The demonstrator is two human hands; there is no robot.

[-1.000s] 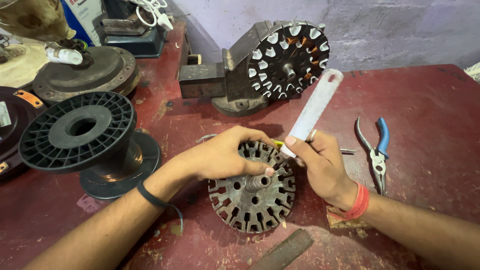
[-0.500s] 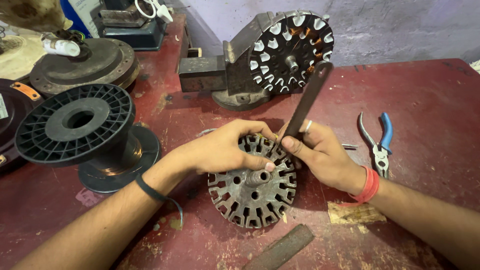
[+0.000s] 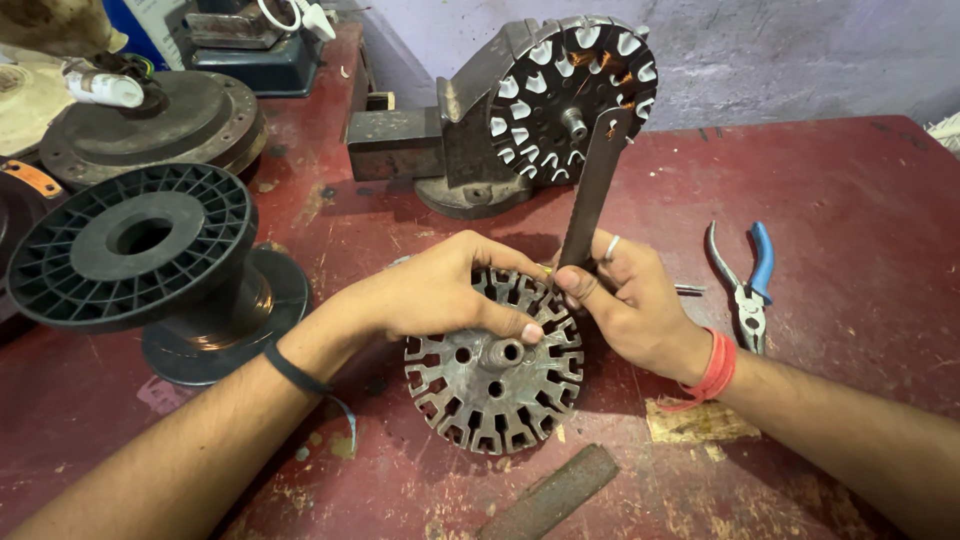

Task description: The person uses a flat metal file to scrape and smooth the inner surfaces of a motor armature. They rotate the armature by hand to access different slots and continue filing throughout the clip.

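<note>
**Trainee:** State the position of the slotted stator core.

**Instructor:** The slotted stator core (image 3: 495, 385) lies flat on the red table (image 3: 850, 190), near its front edge. It sits directly between the two hands. Its hub and slot ring face upward.

**Trainee:** Left hand?

**Instructor:** The left hand (image 3: 435, 290) rests on the upper left part of the core. The grip is closed over the rim, palm down, with the thumb tip pressed just beside the central hub. A black band circles that wrist.

**Trainee:** Right hand?

**Instructor:** The right hand (image 3: 630, 305) holds a flat metal strip (image 3: 592, 195). The grip is pinched shut on the strip's lower end, thumb against fingers. The strip stands nearly upright, tilted slightly to the right. Its lower tip meets the core at the upper rim slots; the exact slot cannot be told. Red thread bands circle that wrist, and a ring shows on one finger.

**Trainee:** Surrounding items?

**Instructor:** A bench vise (image 3: 450, 150) stands behind the hands and carries a second stator (image 3: 575, 95), on edge, with copper-coloured winding visible in some slots. Blue-handled pliers (image 3: 745, 285) lie on the table to the right, apart from the right hand. A black plastic spool (image 3: 140, 250) stands to the left. A flat file (image 3: 550, 495) lies just in front of the core.
</note>
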